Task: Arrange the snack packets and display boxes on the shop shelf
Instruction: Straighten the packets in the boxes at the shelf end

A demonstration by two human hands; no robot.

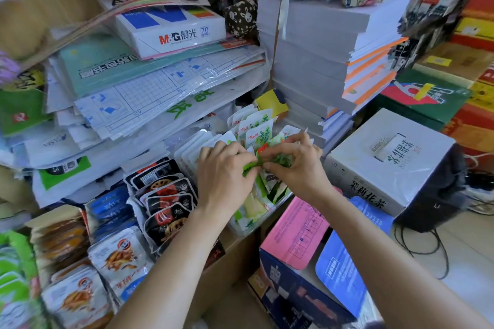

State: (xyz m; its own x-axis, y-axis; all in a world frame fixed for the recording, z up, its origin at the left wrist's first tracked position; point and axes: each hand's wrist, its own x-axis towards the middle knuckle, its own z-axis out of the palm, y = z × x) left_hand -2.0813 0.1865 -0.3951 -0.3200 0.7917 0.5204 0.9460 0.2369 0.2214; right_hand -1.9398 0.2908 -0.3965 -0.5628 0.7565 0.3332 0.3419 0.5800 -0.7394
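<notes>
Left hand (224, 177) and right hand (298, 168) both pinched a green packet (250, 167) above the clear display box (250, 228); paper reams (307, 43) beyond, white carton (387, 160) to their right.

**Print on paper, film and a tea carton**

The ream (171, 32), topmost on the left stack, carries "M&G" followed by "晨光" on its front face. A small panel at that face's right end reads "70", with a line beneath too small to make out. Below it, the teal pack (107, 67) bears "自粘包书膜", seen upside down. The grid film (149, 96) under that shows "10", "15" and "20" along its near edge. At right, the white carton (387, 168) reads "茉莉花茶" along the lower edge of its near side. Print on the green packet (251, 166) is crumpled and unreadable.
</notes>
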